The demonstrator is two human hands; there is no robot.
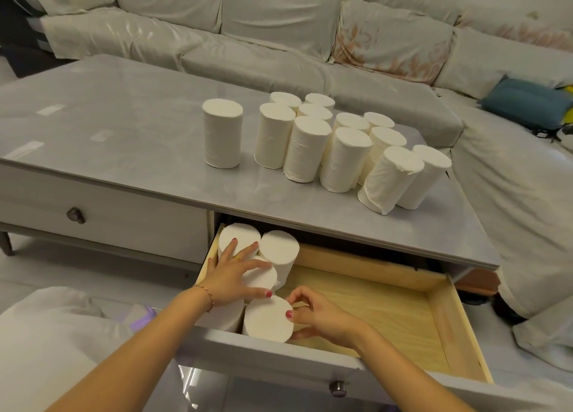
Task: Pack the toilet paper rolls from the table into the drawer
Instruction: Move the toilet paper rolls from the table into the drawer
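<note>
Several white toilet paper rolls [305, 146] stand upright on the grey table [130, 126], one roll [222, 134] apart to the left. Below, the wooden drawer [446, 312] is pulled open. Several rolls stand in its left end, among them two at the back [279, 247]. My left hand [235, 275] lies spread over the tops of the left rolls, fingers apart, pressing rather than gripping. My right hand [316, 314] holds the nearest roll [268, 318] by its right side, at the drawer's front.
The drawer's right part shows bare wood. A shut drawer with a dark knob [76, 215] is at left. A covered sofa [279, 24] wraps behind and right of the table, with a blue cushion [524, 101]. A knob [338, 388] sits on the open drawer's front.
</note>
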